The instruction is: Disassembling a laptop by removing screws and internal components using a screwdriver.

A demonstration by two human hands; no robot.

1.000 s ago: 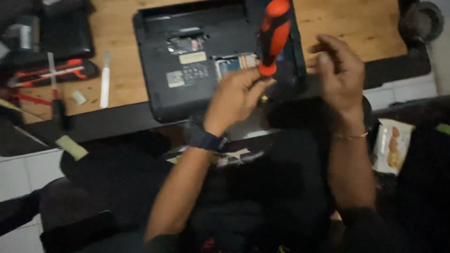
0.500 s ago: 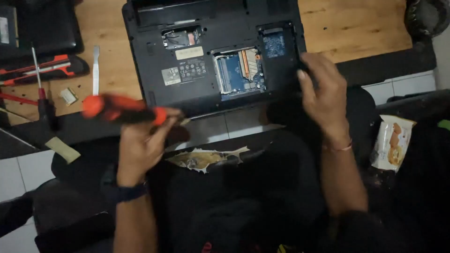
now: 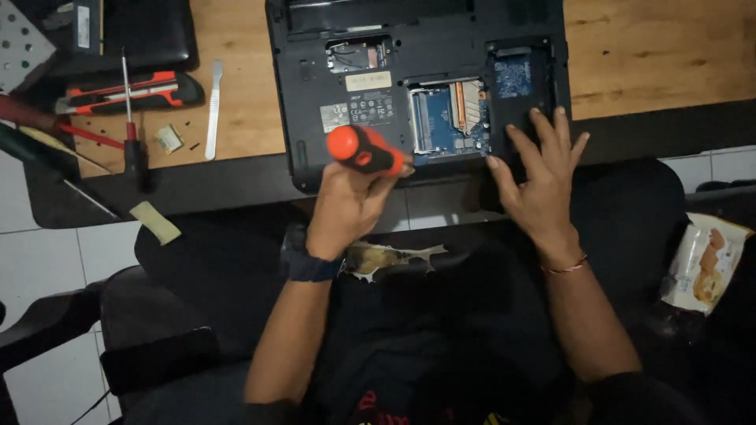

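A black laptop (image 3: 331, 79) lies upside down on the wooden desk (image 3: 646, 47), its bottom bays uncovered and a blue circuit board (image 3: 449, 118) showing. My left hand (image 3: 350, 201) grips an orange-and-black screwdriver (image 3: 364, 149) by the handle, just in front of the laptop's near edge. My right hand (image 3: 539, 173) rests flat with fingers spread on the laptop's near right corner, beside the exposed board. A dark wristband sits on my left wrist and a thin bracelet on my right.
Left on the desk lie a red-and-black utility knife (image 3: 126, 90), a small black-handled screwdriver (image 3: 132, 134), a metal spudger (image 3: 213, 110), red-handled tools (image 3: 47, 126) and a small chip (image 3: 168, 138). A snack packet (image 3: 705, 264) sits at right. A chair arm (image 3: 118, 315) is at lower left.
My left hand carried the screwdriver from the laptop's right side out to the left, then back to its near edge. My right hand settled flat onto the laptop's corner.
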